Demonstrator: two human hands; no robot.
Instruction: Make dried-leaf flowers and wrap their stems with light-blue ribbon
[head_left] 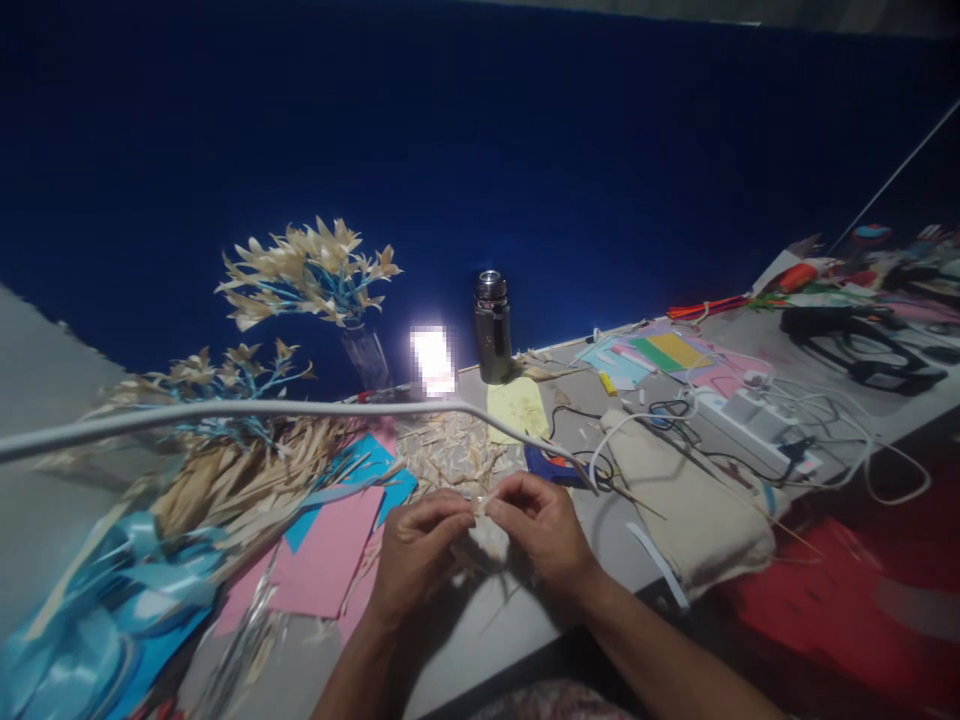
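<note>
My left hand (pixel 427 540) and my right hand (pixel 544 525) meet above the near edge of the table, thumbs and forefingers pinched close together. Between the fingertips is a small pale strip (pixel 481 506) that looks like dried husk; its exact shape is blurred. Just below the fingers lies a whitish scrap (pixel 491 545), partly in shadow. Beyond my hands, pale husk shavings (pixel 450 455) are strewn over the table. Left of my left hand lie pink paper sheets (pixel 326 555) and a blue sheet (pixel 394 465).
A dark flask (pixel 493 330) stands behind a yellow paper (pixel 517 410). Husk flowers (pixel 315 265) fill a glass vase (pixel 365 355). A white cable (pixel 300 411) crosses in front. Dried husks (pixel 225 480) and blue ribbon (pixel 97 620) lie left; a folded cloth (pixel 682 500) and power strip (pixel 757 425) right.
</note>
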